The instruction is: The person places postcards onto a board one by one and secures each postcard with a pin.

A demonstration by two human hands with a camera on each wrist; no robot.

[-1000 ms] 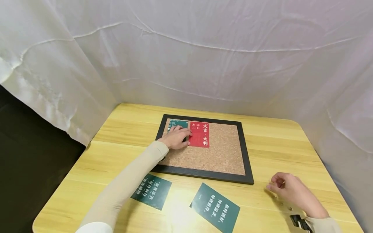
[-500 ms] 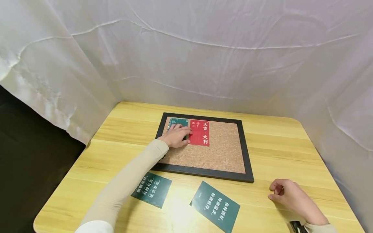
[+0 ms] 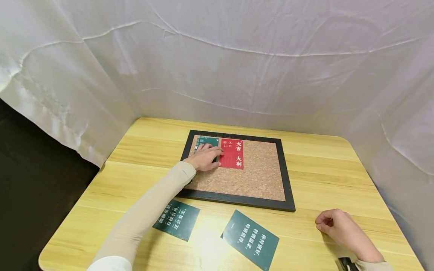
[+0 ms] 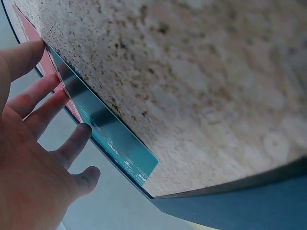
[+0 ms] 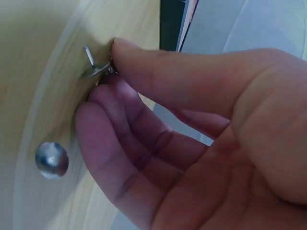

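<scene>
My left hand (image 3: 204,158) rests with spread fingers on a green printed card (image 3: 211,141) at the corkboard's (image 3: 257,177) upper left. In the left wrist view, the fingertips touch along the seam between that green card (image 4: 105,120) and a red card (image 4: 29,28). The red card (image 3: 234,160) lies right beside it, lettered in white. Low on the right, my right hand (image 3: 342,229) pinches at the tabletop. Up close, the thumb and fingertips of my right hand (image 5: 192,124) hold a small metal thumbtack (image 5: 111,67), mostly hidden. Another thumbtack (image 5: 93,69) lies point up against the fingertips.
A domed thumbtack (image 5: 52,159) sits on the wooden table (image 3: 325,173) below the right fingers. Two more green cards, one left (image 3: 179,222) and one right (image 3: 251,240), lie in front of the board's black frame (image 3: 237,200). Pale cloth (image 3: 237,75) hangs behind the table.
My right hand has drawn its thumb and fingertips closer together and settled slightly lower on the table. The left hand stays on the green card. The head view has shifted slightly.
</scene>
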